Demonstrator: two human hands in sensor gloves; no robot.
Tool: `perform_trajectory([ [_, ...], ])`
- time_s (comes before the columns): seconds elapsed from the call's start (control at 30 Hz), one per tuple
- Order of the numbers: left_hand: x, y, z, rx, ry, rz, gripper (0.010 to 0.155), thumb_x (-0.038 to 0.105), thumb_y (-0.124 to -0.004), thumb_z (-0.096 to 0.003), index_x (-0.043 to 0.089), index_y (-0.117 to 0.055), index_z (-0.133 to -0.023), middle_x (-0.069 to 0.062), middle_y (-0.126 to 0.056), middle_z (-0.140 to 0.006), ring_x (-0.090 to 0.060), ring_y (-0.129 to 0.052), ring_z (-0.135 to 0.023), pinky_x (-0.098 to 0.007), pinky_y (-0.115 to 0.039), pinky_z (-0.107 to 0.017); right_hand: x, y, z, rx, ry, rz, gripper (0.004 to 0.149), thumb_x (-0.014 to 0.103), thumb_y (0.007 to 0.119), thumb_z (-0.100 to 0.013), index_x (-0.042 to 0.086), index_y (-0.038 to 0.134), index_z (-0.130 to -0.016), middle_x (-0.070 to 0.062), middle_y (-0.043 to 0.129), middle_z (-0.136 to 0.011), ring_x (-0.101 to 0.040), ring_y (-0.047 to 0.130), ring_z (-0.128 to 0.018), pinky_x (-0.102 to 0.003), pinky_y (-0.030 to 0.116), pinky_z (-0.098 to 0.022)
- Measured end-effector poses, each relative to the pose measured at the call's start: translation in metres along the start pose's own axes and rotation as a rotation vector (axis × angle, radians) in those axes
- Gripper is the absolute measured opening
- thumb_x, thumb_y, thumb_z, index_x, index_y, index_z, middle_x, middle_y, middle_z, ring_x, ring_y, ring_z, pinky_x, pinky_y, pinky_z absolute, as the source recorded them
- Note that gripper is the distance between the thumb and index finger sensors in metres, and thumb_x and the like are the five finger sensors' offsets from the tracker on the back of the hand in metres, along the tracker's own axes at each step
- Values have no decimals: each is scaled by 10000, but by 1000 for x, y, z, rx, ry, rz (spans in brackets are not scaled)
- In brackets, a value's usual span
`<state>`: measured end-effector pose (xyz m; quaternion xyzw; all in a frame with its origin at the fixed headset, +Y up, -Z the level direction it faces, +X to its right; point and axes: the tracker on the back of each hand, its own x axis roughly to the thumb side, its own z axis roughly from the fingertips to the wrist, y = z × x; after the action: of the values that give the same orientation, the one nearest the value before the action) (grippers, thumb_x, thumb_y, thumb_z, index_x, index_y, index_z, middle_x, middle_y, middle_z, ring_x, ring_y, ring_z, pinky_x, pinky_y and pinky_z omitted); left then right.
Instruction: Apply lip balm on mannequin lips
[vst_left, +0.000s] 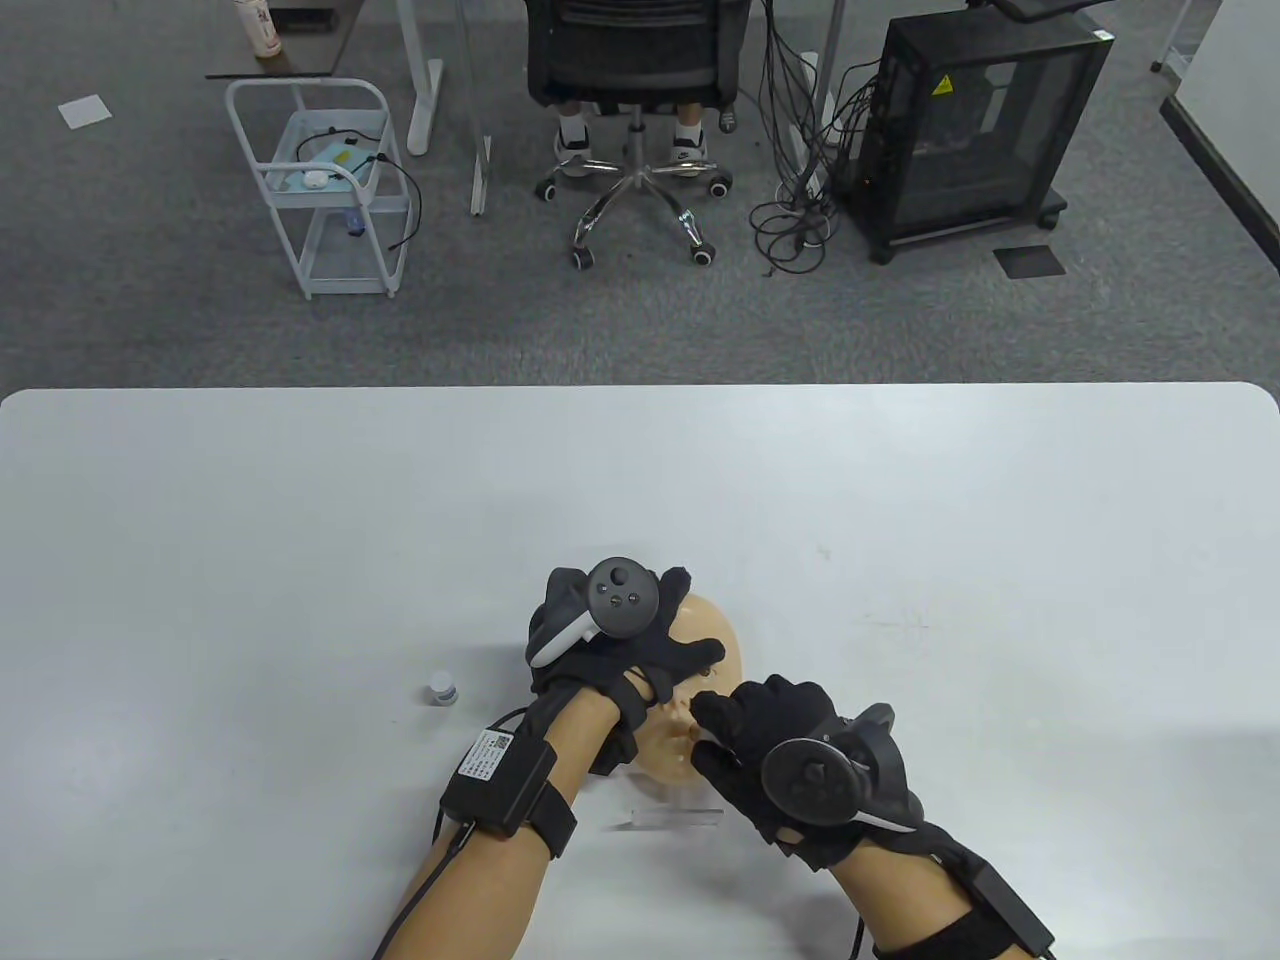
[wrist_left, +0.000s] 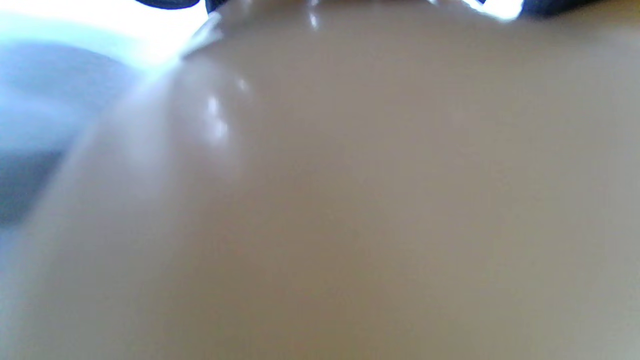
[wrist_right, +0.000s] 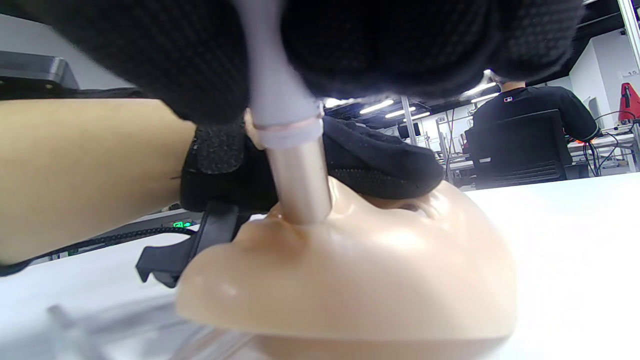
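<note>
On the white desk (vst_left: 300, 520), our left hand (vst_left: 610, 650) steadies the smooth, slippery mannequin head (wrist_right: 360, 270); our right hand (vst_left: 790, 760) pinches the light, rigid lip balm (wrist_right: 295, 170) at its lips.

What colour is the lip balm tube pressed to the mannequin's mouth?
The lip balm tube is pale grey-white above with a silver metallic lower section, clearest in the right wrist view.

Blurred, glossy mannequin face (wrist_left: 350, 210) close up

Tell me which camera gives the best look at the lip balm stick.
The right wrist view: the lip balm stick fills the middle, gripped by the right hand, its tip on the mannequin head at the lips. In the table view that hand hides the stick. The left wrist view shows only blurred mannequin surface.
</note>
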<state>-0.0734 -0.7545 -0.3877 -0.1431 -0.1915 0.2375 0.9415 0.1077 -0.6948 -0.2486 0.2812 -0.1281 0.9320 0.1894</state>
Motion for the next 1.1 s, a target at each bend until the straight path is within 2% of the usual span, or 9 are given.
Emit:
perform_trajectory([
  [0.43,-1,0,1,-6,1,12,914,735,-843,-538,207,-413,-1147,-217,-434,-1172,-574,-568,-1000,-716,-501,-678,-6,0,0,55,48,-19,541,474,958,-456,174,838,-890,-85,986,-598,-275,971,-472,-537,799,-499],
  [0.53,-2,0,1,-7,-2,15,914,734,-843,-538,208,-411,-1147,-218,-431,-1174,-573,-565,-1001,-716,-501,-678,-7,-2,0,39,55,-42,537,478,952,-458,177,838,-889,-82,985,-593,-271,971,-466,-533,802,-496],
  [0.63,-2,0,1,-6,-3,13,913,732,-844,-539,206,-413,-1147,-217,-432,-1174,-573,-565,-1002,-716,-501,-678,-9,-2,0,-1,80,-140,544,477,946,-461,172,832,-896,-86,985,-597,-272,971,-465,-534,801,-493],
  [0.8,-2,0,1,-5,-1,8,913,732,-845,-536,208,-415,-1147,-217,-435,-1175,-573,-566,-1003,-716,-500,-679,1,4,-3,-30,62,-185,551,476,935,-465,168,825,-908,-87,992,-616,-276,980,-476,-531,806,-493],
  [1.1,-3,0,1,-1,-6,9,912,731,-848,-535,209,-417,-1146,-216,-435,-1175,-572,-564,-1005,-719,-498,-678,12,12,-8,4,47,-143,555,478,937,-466,169,823,-913,-87,995,-625,-277,983,-481,-530,806,-496],
])
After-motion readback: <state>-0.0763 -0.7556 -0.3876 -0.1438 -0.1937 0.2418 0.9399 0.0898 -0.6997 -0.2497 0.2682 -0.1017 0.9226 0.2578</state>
